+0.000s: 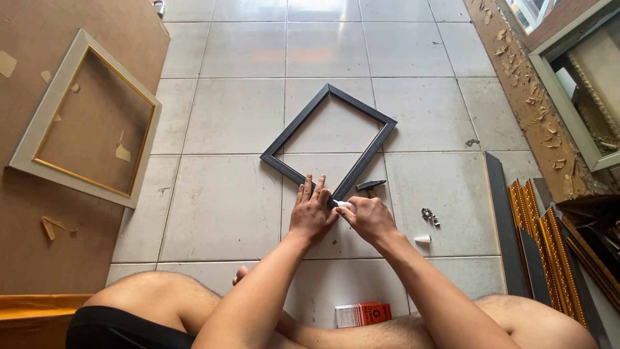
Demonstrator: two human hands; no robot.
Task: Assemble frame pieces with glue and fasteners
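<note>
A black rectangular picture frame [361, 113] lies flat on the tiled floor, turned like a diamond. My left hand [311, 212] presses flat on its near corner, fingers together. My right hand [369, 216] is closed around a small white tube [343, 205], whose tip touches the frame's near corner beside my left fingers. A hammer [371, 186] with a black head lies on the floor just behind my right hand.
A small white cap [422, 239] and a little pile of metal bits [429, 216] lie to the right. A red and white box [363, 314] sits between my legs. A pale frame with gold inner edge [45, 113] rests on brown board at left. Frame mouldings [539, 226] lie at right.
</note>
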